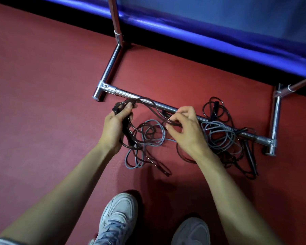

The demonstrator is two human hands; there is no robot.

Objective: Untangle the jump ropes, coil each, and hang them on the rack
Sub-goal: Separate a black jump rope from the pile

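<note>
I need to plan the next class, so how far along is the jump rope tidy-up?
Done: nothing yet; no finished coil shows, and ropes sprawl over the rack's base bar. In hand: the left hand grips a dark rope, and the right hand pinches its strand. Left: the grey rope and the other tangled ropes lie on the floor.

Single head-worn view, tipped steeply down at the floor [42, 85].

The wide-angle camera sits above the person and faces forward and down. Both forearms run up from the lower edge to the left hand [116, 124] and right hand [185, 128], close in at mid-frame among the jump ropes [219, 138]. The shoes [120, 214] fill the bottom edge. The rack [111, 68] base and a blue surface [219, 32] lie farther off, toward the top.
</note>
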